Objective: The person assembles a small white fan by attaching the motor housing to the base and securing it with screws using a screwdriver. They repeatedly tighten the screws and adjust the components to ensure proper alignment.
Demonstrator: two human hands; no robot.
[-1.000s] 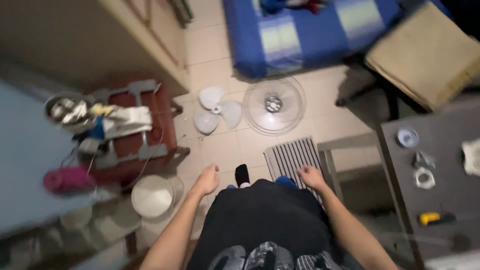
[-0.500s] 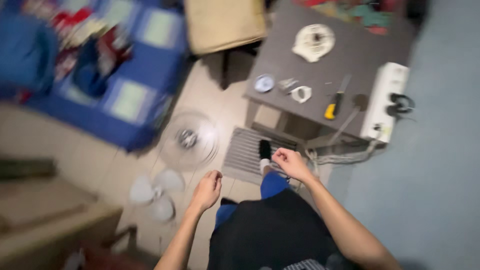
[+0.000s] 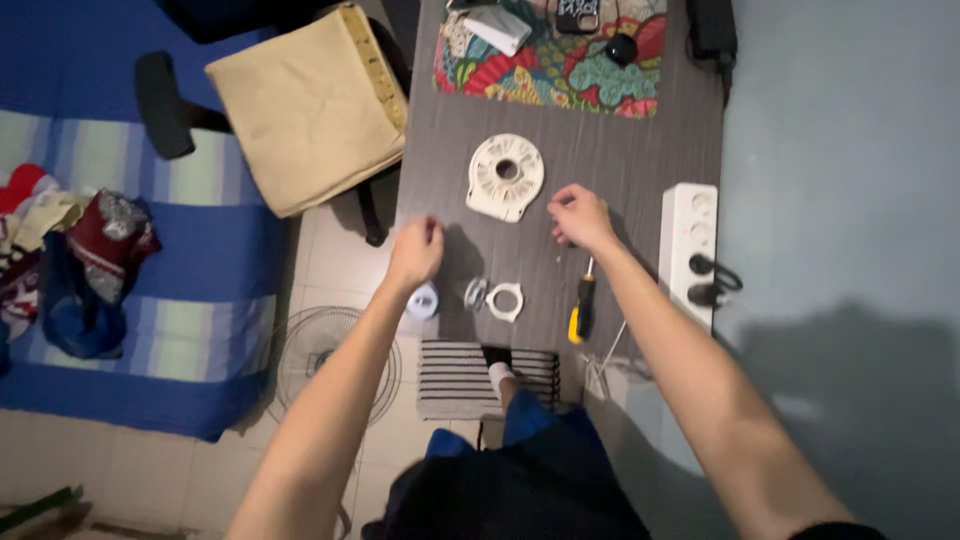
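1. Dark grey table (image 3: 640, 150) at 12 o'clock; no boxes or bins in sight.
2. Round white vented cover (image 3: 506, 176) flat on the table, centre hole up, between both hands and just past them.
3. Left hand (image 3: 416, 250) over the table's left edge, fingers loosely curled, empty; small round blue-white cap (image 3: 423, 300) just below the wrist.
4. Right hand (image 3: 580, 216) at 1 o'clock of the cover, fingers pinched together; can't tell whether anything is gripped.
5. White ring (image 3: 505, 301) and small metal part (image 3: 475, 293) side by side near the table's front edge.
6. Yellow-handled screwdriver (image 3: 583, 302) lying at 5 o'clock of the right hand, under the forearm.
7. White power strip (image 3: 692, 240) along the table's right edge, black plugs in it.
8. Patterned mat (image 3: 560, 60) at the far end, dark small items on it.
9. Tan cushion (image 3: 310, 105) at 10 o'clock; blue striped bed (image 3: 200, 260) at 9 o'clock.
10. Wire fan guard (image 3: 335, 360) and striped floor mat (image 3: 455, 380) on the tiles below the table.
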